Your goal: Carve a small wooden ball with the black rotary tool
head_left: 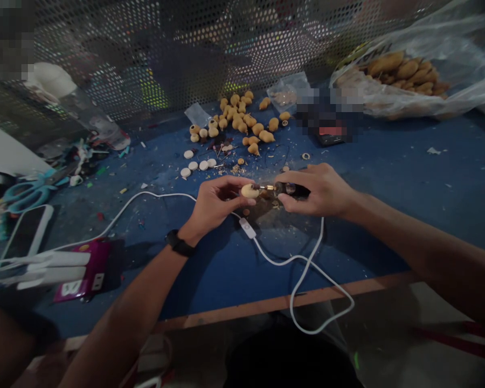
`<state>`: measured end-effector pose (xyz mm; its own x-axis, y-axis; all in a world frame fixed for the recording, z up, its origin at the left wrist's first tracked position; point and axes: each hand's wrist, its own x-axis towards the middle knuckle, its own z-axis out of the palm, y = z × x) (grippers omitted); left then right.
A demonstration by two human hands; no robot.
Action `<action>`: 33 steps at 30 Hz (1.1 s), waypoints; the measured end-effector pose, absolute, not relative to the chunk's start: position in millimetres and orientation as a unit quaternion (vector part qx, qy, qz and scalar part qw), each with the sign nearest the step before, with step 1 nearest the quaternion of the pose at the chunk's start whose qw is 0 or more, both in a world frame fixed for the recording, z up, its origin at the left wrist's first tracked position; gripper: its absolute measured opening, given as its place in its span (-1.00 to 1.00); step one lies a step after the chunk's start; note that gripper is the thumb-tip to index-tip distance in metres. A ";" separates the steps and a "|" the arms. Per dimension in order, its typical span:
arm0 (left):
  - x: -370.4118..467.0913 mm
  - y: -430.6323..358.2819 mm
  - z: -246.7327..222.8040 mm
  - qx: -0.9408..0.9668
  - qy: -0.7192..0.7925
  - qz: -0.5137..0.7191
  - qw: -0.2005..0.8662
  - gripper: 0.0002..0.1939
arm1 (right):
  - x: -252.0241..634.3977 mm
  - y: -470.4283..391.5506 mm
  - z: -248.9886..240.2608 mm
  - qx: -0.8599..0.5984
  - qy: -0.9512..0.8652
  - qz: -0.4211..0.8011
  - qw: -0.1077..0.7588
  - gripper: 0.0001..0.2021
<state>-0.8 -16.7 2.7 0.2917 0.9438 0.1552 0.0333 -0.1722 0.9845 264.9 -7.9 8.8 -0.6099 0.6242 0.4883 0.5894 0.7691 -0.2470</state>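
My left hand point(214, 205), with a black band at its wrist, pinches a small pale gourd point(248, 192) between thumb and fingers. Opposite it, my right hand point(325, 188) grips a small dark rotary tool point(282, 188). The tool's brass-coloured chuck points left, and its tip reaches the gourd's end; whether it is inside cannot be made out. Below the hands runs a white cable point(281, 263) with an inline switch point(248, 228). Just beyond them lie shavings, several white discs point(193, 165) and a cluster of small tan gourds point(236, 113), some with openings cut in them.
Blue scissors point(30, 191), a phone point(26, 231) and a purple box with white plugs point(101, 258) lie on the left. A plastic bag of gourds point(406, 73) rests at back right. Behind stands a perforated panel point(165, 54). The cable loops over the table's front edge point(242, 308).
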 end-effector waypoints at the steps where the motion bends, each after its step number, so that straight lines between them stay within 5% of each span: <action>1: -0.9 -16.3 2.3 0.622 0.395 0.448 0.506 -0.59 | 265.0 -7.8 8.3 -0.337 -0.897 0.032 0.285 -0.75; 33: -0.7 -17.0 0.0 0.632 0.385 0.443 0.506 -0.54 | 262.3 -10.3 12.8 -0.361 -0.888 0.046 0.281 -0.72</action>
